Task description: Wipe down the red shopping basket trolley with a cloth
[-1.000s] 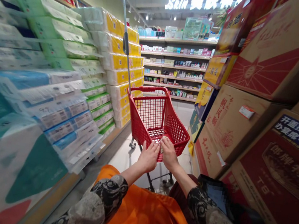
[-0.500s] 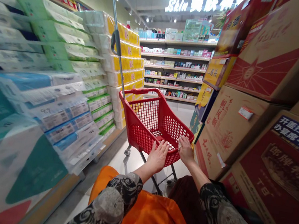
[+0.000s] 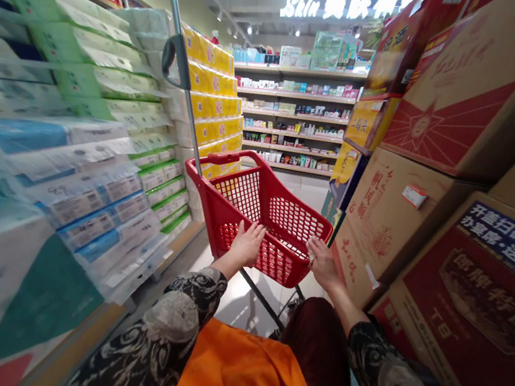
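A red plastic shopping cart point(image 3: 232, 225) stands in front of me, its basket tilted and turned sideways, with nothing seen inside. My left hand point(image 3: 247, 244) rests on the near side rim, its fingers spread and stretched over the edge. At the narrow right end, my right hand point(image 3: 322, 261) has its fingers bent over the rim, the tips partly hidden. A metal pole point(image 3: 188, 102) with a grey loop rises from the cart's handle end. Beneath the basket, the dark metal frame point(image 3: 262, 296) reaches down to the floor.
Packs of tissue paper point(image 3: 104, 194) are piled on the left, with yellow packs point(image 3: 217, 107) behind them. Stacked cardboard boxes point(image 3: 413, 206) stand close on the right. Shelves of small goods point(image 3: 294, 117) cross the far end under a lit sign.
The cart's handle end and pole have shifted left, and the basket has turned a little. My left hand has slid left along the rim, farther from my right hand, which stays at the end.
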The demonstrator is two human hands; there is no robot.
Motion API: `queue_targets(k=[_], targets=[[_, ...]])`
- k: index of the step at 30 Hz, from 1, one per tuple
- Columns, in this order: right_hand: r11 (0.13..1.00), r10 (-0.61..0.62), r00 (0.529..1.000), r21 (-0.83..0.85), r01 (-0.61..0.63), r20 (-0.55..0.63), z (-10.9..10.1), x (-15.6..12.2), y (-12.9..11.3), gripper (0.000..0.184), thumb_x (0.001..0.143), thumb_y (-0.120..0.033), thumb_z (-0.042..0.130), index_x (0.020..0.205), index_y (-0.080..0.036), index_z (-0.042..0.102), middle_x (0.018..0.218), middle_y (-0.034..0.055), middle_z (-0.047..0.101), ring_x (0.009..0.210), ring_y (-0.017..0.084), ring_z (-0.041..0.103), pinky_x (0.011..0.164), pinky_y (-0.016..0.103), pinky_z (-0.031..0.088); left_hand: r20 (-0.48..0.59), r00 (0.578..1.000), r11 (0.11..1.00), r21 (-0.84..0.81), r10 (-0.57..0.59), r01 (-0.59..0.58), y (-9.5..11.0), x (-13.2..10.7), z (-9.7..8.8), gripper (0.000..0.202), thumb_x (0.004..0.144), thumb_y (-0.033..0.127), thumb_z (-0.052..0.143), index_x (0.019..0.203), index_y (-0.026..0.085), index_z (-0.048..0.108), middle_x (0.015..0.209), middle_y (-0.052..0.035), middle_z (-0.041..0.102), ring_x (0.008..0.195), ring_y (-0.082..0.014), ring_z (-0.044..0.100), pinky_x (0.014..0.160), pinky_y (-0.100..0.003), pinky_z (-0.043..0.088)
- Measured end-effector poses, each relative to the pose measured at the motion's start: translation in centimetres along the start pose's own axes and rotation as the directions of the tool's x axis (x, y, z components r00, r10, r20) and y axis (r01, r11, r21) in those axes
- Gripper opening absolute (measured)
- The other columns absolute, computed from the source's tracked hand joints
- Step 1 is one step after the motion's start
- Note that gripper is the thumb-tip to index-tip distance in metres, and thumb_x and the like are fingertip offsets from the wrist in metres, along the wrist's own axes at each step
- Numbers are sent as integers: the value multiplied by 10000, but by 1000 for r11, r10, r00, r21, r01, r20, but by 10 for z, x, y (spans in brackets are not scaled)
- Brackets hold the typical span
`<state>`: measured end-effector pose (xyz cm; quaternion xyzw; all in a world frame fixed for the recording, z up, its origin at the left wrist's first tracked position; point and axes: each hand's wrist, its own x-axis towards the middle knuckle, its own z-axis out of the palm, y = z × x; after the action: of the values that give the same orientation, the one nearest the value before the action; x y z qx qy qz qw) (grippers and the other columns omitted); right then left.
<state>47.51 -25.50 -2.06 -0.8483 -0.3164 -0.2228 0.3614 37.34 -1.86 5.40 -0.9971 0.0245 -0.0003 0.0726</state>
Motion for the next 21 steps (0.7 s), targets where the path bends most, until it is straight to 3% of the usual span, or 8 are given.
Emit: queue_targets(k=[3, 6, 8, 15, 21], targets=[[999, 30, 997, -24, -32, -66, 13, -2, -25, 396, 895, -254, 339, 1152, -139, 618, 1252, 148, 571, 1240, 251, 451, 1046, 506, 361, 22, 999, 1000, 6, -29, 28, 10, 2, 1, 742, 761, 207, 443, 1442, 121, 162, 1524, -125, 163, 1404, -280, 87, 1099, -582, 48], [998, -20, 994, -65, 13, -109, 35, -13, -52, 422, 891, -178, 313, 1241, -128, 544, 1351, 134, 483, 1324, 234, 338, 1080, 484, 314, 5, 1000, 1000, 12, -21, 21, 16, 1, 3, 756, 756, 199, 433, 1447, 127, 136, 1529, -119, 142, 1405, -276, 76, 1094, -594, 50], [994, -12, 993, -108, -1, -118, 43, -18, -59, 438, 876, -137, 313, 1259, -129, 525, 1363, 128, 471, 1344, 242, 298, 1080, 491, 302, -16, 1000, 1000, 12, -6, 7, 16, 0, 2, 777, 737, 208, 467, 1444, 132, 152, 1523, -121, 173, 1403, -278, 93, 1092, -600, 50], [990, -7, 999, -141, 0, -54, 29, -6, -24, 547, 770, -18, 313, 1261, -128, 526, 1317, 120, 521, 1302, 225, 367, 1074, 475, 321, -44, 998, 999, -12, 34, -35, 7, 2, -8, 718, 738, 169, 449, 1423, 159, 235, 1500, -103, 259, 1387, -274, 168, 1092, -599, 54], [988, 30, 992, -147, -48, -122, 21, -2, 11, 542, 748, -58, 351, 1256, -125, 526, 1309, 120, 525, 1267, 240, 409, 1052, 490, 353, -17, 991, 990, 51, -130, 130, -40, 2, -15, 722, 734, 166, 448, 1422, 124, 233, 1507, -131, 225, 1388, -285, 161, 1082, -611, 32]])
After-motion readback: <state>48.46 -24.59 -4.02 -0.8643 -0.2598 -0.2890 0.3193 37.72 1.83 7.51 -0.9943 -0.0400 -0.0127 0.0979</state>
